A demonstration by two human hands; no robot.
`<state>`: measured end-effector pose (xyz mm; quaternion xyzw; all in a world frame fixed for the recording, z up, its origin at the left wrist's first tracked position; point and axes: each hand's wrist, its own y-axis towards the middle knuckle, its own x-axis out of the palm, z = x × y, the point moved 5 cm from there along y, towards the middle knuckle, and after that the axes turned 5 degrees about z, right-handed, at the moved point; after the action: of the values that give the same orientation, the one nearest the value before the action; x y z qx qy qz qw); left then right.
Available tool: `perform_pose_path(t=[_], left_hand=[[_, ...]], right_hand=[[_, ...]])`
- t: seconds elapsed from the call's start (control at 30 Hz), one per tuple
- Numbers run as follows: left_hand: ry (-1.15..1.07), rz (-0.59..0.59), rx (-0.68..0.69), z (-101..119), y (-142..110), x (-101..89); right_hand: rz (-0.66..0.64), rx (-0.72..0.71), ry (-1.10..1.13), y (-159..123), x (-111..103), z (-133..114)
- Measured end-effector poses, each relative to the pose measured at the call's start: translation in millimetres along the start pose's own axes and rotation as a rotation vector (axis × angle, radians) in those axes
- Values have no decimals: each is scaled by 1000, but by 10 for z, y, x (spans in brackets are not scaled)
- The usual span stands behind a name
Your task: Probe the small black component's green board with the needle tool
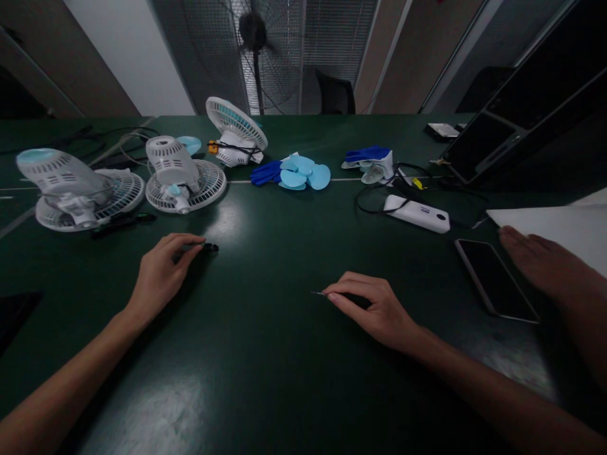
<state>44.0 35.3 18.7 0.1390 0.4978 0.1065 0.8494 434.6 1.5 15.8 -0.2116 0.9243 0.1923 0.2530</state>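
Observation:
My left hand (164, 268) pinches a small black piece (211, 247) just above or on the green table; its exact kind is too dark to make out. Opposite it, my right hand (370, 306) has thumb and fingertips closed on a thin metal rod (317, 292), whose slim tip points left. The rest of the rod is hidden inside the hand. Beyond my left hand, two partly dismantled white fans (177, 170) lie face down on their grilles. A dark slim tool (124, 223) rests beside the nearer grille.
Farther back are another white fan (234, 129), light blue fan blades (305, 172) and blue-and-white gloves (372, 161). A white power bank (417, 213) with a black cable and a phone (496, 278) lie on the right. Another person's hand (545, 262) rests near white paper (559, 224).

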Motion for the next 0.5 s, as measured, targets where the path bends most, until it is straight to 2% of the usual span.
perform_pose_path(t=[0.1, 0.3, 0.5], left_hand=[[-49, -41, -70, -64, 26, 18], [-160, -50, -235, -161, 45, 20], [-223, -83, -306, -151, 36, 11]], right_hand=[[-1, 2, 4, 2, 2, 1], [-6, 6, 21, 2, -2, 5], [-3, 14, 7, -10, 1, 14]])
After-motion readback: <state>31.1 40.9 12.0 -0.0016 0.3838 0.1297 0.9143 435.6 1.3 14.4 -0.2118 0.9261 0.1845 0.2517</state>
